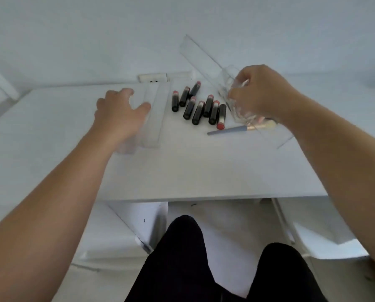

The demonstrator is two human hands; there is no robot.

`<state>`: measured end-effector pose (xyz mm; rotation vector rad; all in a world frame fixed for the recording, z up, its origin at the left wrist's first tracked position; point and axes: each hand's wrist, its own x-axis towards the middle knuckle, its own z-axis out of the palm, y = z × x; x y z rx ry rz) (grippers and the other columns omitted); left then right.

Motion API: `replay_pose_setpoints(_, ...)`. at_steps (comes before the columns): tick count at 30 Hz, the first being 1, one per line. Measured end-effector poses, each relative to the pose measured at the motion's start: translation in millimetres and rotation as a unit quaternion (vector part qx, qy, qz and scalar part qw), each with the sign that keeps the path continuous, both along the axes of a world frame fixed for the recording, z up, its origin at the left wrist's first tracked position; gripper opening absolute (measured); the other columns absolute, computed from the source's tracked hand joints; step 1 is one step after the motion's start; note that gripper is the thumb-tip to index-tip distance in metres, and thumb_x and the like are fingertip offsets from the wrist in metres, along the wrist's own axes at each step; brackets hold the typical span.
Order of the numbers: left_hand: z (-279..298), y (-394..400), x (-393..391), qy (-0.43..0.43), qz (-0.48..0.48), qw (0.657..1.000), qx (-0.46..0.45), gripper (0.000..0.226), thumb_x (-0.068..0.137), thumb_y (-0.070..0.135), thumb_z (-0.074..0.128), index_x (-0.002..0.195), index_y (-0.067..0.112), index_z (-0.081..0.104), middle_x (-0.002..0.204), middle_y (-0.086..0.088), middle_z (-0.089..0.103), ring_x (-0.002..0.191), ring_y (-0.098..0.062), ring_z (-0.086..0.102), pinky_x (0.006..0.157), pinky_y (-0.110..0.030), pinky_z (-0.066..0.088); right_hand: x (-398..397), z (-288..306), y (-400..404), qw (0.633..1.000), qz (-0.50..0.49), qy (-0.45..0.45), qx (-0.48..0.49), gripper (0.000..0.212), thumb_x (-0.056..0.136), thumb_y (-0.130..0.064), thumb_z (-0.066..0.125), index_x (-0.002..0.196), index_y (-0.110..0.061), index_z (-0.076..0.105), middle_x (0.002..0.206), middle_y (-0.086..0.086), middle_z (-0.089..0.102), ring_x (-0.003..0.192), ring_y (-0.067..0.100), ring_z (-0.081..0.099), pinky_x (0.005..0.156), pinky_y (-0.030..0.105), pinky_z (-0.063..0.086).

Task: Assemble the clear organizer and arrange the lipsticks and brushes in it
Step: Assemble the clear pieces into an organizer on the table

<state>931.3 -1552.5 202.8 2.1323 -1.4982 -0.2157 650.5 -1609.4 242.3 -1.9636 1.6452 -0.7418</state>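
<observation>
Several black lipsticks (198, 104) with pink-red ends lie loose in the middle of the white table (182, 166). Flat clear organizer panels (155, 118) lie to their left; my left hand (119, 114) hovers over or rests on them, fingers spread. My right hand (261, 92) grips a clear organizer piece (230, 83), lifted and tilted, whose long clear wall reaches back toward the wall behind. A grey-handled brush (228, 130) lies below the lipsticks; other brushes (262, 125) with pale handles show through the clear plastic under my right wrist.
A white power outlet (153, 77) sits at the table's back edge. The table's front edge runs just above my dark-trousered knees (182, 258). White furniture and a chair frame stand under and beside the table.
</observation>
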Motion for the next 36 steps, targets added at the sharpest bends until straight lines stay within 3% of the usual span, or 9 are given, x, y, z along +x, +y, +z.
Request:
replay_pose_setpoints(4,14,12,-31,0.089,-0.12,0.985,-0.085,0.049,0.098,0.051,0.053,0.138,0.022,0.06,0.126,0.006,0.063,0.119,-0.022,0.057,0.105,-0.039,0.043,10,-1,20,0.993,0.013,-0.099,0.065,0.011,0.092,-0.022,0.061,0.092,-0.013,0.068,0.076,0.006,0.075,0.059,0.017,0.072,0.041,0.026,0.05)
replay_pose_setpoints(7,18,11,-56,0.161,-0.194,0.965,-0.067,0.035,0.099,0.048,0.054,0.123,0.027,0.068,0.114,0.013,0.069,0.102,-0.012,0.064,0.08,-0.021,0.044,11,-3,28,0.972,0.025,-0.204,0.112,0.011,0.092,-0.022,0.065,0.088,-0.011,0.067,0.068,0.006,0.07,0.067,0.027,0.07,0.041,0.026,0.047)
replay_pose_setpoints(9,17,6,-69,0.241,-0.234,0.941,-0.039,0.024,0.1,0.048,0.053,0.108,0.033,0.071,0.103,0.014,0.075,0.089,-0.01,0.071,0.07,-0.022,0.046,10,-6,30,0.951,0.042,-0.264,0.152,0.014,0.094,-0.023,0.066,0.092,-0.009,0.068,0.072,0.01,0.068,0.069,0.029,0.066,0.045,0.029,0.048)
replay_pose_setpoints(13,11,-8,-90,0.362,-0.267,0.893,0.0,0.012,0.098,0.042,0.061,0.102,0.037,0.071,0.082,0.02,0.075,0.075,-0.002,0.073,0.063,-0.023,0.055,7,-11,25,0.918,0.08,-0.334,0.199,0.025,0.095,-0.025,0.065,0.105,-0.002,0.07,0.085,0.018,0.072,0.072,0.033,0.069,0.062,0.043,0.056)
replay_pose_setpoints(16,9,-25,-97,0.432,-0.224,0.874,-0.01,0.004,0.091,0.027,0.074,0.095,0.028,0.076,0.077,0.009,0.077,0.068,-0.006,0.072,0.057,-0.023,0.053,5,-14,10,0.901,0.09,-0.361,0.222,0.026,0.096,-0.026,0.065,0.108,-0.003,0.069,0.09,0.02,0.074,0.074,0.034,0.072,0.061,0.044,0.059)
replay_pose_setpoints(24,7,-59,-86,0.447,-0.148,0.882,-0.032,0.009,0.089,0.017,0.074,0.08,0.019,0.077,0.078,-0.006,0.077,0.056,-0.01,0.064,0.052,-0.022,0.053,-10,-23,-39,0.896,0.093,-0.348,0.258,0.023,0.099,-0.026,0.062,0.104,-0.006,0.068,0.106,0.017,0.069,0.094,0.03,0.075,0.056,0.048,0.061)
replay_pose_setpoints(28,3,-65,-81,0.444,-0.134,0.885,-0.037,0.011,0.092,0.011,0.065,0.086,0.008,0.073,0.07,-0.005,0.069,0.058,-0.014,0.059,0.055,-0.025,0.053,-24,-21,-59,0.907,0.086,-0.32,0.26,0.023,0.101,-0.021,0.055,0.109,-0.001,0.063,0.087,0.021,0.074,0.079,0.034,0.075,0.053,0.043,0.06)
replay_pose_setpoints(31,0,-66,-81,0.473,-0.131,0.87,-0.032,0.011,0.096,0.017,0.065,0.095,0.01,0.073,0.072,0.0,0.068,0.074,-0.021,0.073,0.068,-0.037,0.063,-27,-22,-68,0.942,0.059,-0.233,0.235,0.019,0.096,-0.012,0.051,0.113,-0.017,0.058,0.066,0.012,0.07,0.068,0.033,0.071,0.059,0.048,0.061)
replay_pose_setpoints(36,-4,-64,-85,0.52,-0.128,0.844,-0.023,0.017,0.102,0.017,0.058,0.101,0.02,0.076,0.072,0.005,0.065,0.066,-0.019,0.072,0.058,-0.035,0.059,-23,-27,-61,0.984,0.04,-0.116,0.126,0.017,0.095,-0.017,0.049,0.102,-0.031,0.056,0.067,0.005,0.071,0.042,0.022,0.06,0.042,0.032,0.051)
